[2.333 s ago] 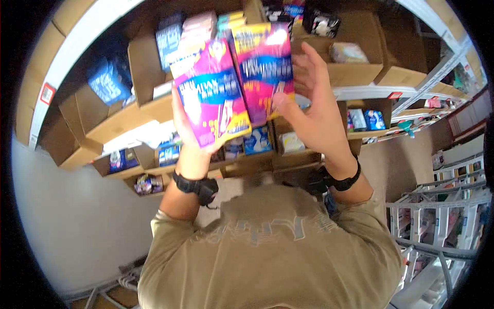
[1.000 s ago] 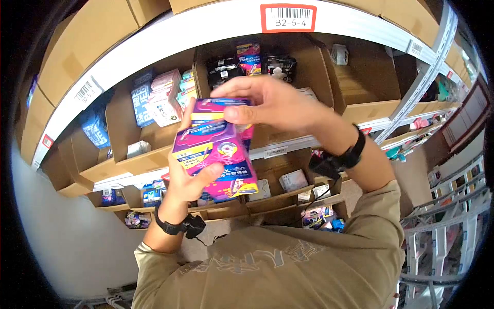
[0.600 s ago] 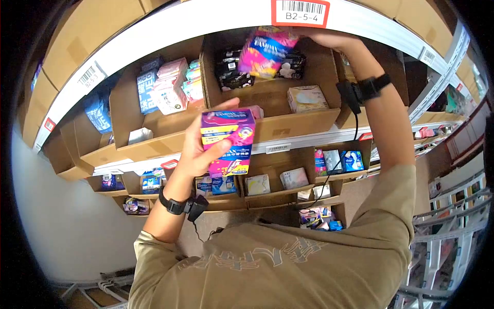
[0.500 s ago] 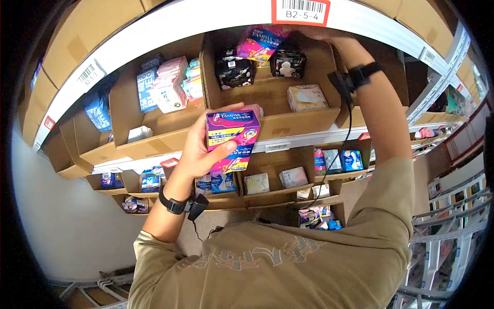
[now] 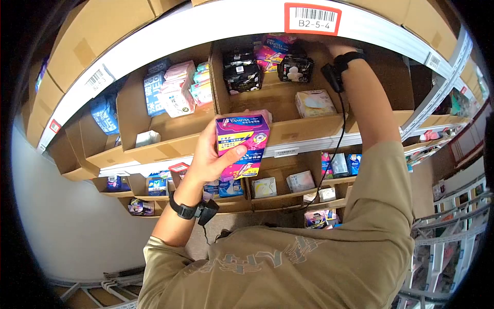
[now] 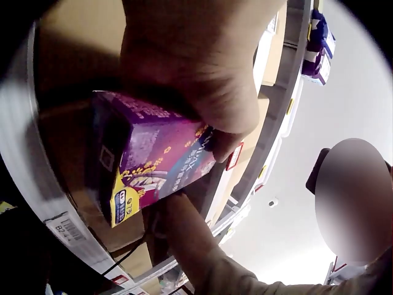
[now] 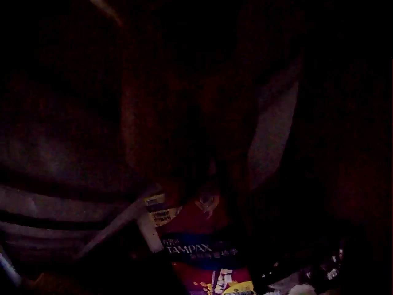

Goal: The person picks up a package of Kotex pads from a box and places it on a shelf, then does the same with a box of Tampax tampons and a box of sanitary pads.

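Note:
My left hand [image 5: 211, 157] grips a purple and pink Tampax tampon box [image 5: 239, 147], thumb across its front, holding it before the shelf edge. The left wrist view shows that box [image 6: 163, 147] beneath the curled hand [image 6: 196, 67]. My right hand [image 5: 337, 49] reaches deep into the cardboard bin under the B2-5-4 label, mostly hidden by shadow and the beam. In the dark right wrist view, its fingers overlap the top of another Tampax tampon box [image 7: 206, 252]. That box [image 5: 278, 45] stands at the back, between black packs [image 5: 243, 78].
The white shelf beam [image 5: 247, 18] crosses above the bin. A cream box [image 5: 315, 104] lies at the bin's front right. Blue packs [image 5: 154, 95] and pink packs [image 5: 177, 90] fill the bin at left. A cable [image 5: 337, 154] hangs from the right wrist. Lower bins hold more packs.
The two boxes, earlier together in both hands, have been separated. My right hand has carried one up into the back of the bin; the left keeps the other near the shelf edge.

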Demonstrator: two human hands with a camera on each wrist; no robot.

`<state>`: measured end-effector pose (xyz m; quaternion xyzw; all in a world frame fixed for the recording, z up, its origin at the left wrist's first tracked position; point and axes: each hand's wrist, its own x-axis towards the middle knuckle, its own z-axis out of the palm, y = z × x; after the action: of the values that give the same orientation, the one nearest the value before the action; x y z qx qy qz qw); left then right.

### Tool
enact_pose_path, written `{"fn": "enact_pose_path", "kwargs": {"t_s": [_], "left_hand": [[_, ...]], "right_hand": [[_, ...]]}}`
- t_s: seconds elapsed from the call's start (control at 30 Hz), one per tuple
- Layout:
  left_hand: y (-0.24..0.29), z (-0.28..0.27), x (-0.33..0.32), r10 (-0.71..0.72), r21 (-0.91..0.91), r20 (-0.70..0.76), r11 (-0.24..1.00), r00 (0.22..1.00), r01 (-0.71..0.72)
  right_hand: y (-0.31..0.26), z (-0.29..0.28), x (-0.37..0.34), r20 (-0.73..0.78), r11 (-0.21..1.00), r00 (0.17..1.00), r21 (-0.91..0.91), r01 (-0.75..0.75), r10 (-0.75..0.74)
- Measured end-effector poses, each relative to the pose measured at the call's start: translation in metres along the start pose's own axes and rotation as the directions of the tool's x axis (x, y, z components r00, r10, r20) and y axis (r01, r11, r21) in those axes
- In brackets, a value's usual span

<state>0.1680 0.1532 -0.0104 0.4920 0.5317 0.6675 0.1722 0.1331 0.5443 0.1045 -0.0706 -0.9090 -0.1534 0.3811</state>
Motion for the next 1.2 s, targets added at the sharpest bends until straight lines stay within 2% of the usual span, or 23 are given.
{"fn": "enact_pose_path", "kwargs": {"t_s": [0.23, 0.37, 0.47, 0.5, 0.6, 0.67, 0.7, 0.77, 0.8, 0.87, 0.93, 1.0, 1.03, 1.07, 1.13, 1.2], "left_hand": [[0.003, -0.001, 0.0, -0.054, -0.035, -0.05, 0.998, 0.997, 0.052], [0.007, 0.002, 0.002, -0.075, -0.047, -0.082, 0.996, 0.994, 0.071], [0.004, 0.003, 0.002, -0.04, -0.057, -0.117, 0.998, 0.992, 0.033], [0.002, -0.002, 0.002, 0.007, -0.064, -0.058, 0.998, 0.998, -0.011], [-0.001, -0.006, 0.0, -0.046, -0.003, -0.084, 0.999, 0.995, 0.046], [-0.003, -0.004, 0.001, -0.056, 0.012, -0.13, 0.998, 0.99, 0.059], [-0.003, -0.003, 0.004, -0.06, 0.015, -0.147, 0.998, 0.987, 0.063], [0.001, 0.002, 0.011, -0.058, 0.029, -0.184, 0.997, 0.981, 0.065], [0.004, 0.006, 0.015, -0.054, 0.023, -0.199, 0.998, 0.978, 0.059], [0.005, 0.013, 0.027, 0.006, 0.059, -0.212, 0.998, 0.977, 0.006], [0.005, 0.012, 0.042, 0.065, 0.258, -0.214, 0.966, 0.975, -0.008], [0.013, 0.013, 0.06, 0.057, 0.407, -0.213, 0.913, 0.975, 0.036], [0.012, 0.012, 0.07, 0.23, 0.561, -0.181, 0.823, 0.956, -0.092], [0.021, 0.009, 0.072, 0.253, 0.713, -0.105, 0.693, 0.962, -0.105], [0.021, 0.01, 0.072, 0.109, 0.714, -0.125, 0.7, 0.986, 0.013], [0.009, 0.014, 0.068, 0.06, 0.74, -0.05, 0.672, 0.997, -0.003]], "right_hand": [[-0.02, 0.021, 0.012, 0.06, 0.984, 0.996, -0.163, 0.073, -0.064], [-0.043, 0.041, 0.024, 0.173, 0.96, 0.975, -0.218, 0.178, -0.141], [-0.056, 0.057, 0.025, 0.28, 0.942, 0.936, -0.194, 0.274, -0.215], [-0.058, 0.059, 0.024, 0.308, 0.936, 0.921, -0.176, 0.304, -0.241], [-0.059, 0.059, 0.021, 0.341, 0.937, 0.901, -0.128, 0.326, -0.267], [-0.061, 0.037, 0.014, 0.231, 0.968, 0.946, 0.157, 0.196, -0.229], [-0.066, 0.023, 0.008, 0.123, 0.867, 0.955, 0.463, 0.186, -0.271], [-0.09, -0.038, -0.013, 0.307, 0.536, 0.868, 0.842, -0.057, -0.39], [-0.1, -0.07, -0.031, 0.291, 0.371, 0.762, 0.926, -0.072, -0.578], [-0.12, -0.116, -0.059, 0.21, 0.336, 0.72, 0.941, 0.033, -0.661], [-0.122, -0.119, -0.068, 0.02, 0.461, 0.761, 0.806, 0.371, -0.649], [-0.103, -0.117, -0.06, 0.092, 0.47, 0.765, 0.833, 0.292, -0.638], [-0.091, -0.12, -0.056, 0.207, 0.508, 0.784, 0.847, 0.155, -0.586], [-0.08, -0.118, -0.053, 0.356, 0.495, 0.776, 0.866, -0.065, -0.52], [-0.058, -0.106, -0.048, 0.285, 0.567, 0.852, 0.823, 0.017, -0.439], [-0.043, -0.087, -0.04, 0.292, 0.726, 0.928, 0.687, -0.035, -0.232]]}}
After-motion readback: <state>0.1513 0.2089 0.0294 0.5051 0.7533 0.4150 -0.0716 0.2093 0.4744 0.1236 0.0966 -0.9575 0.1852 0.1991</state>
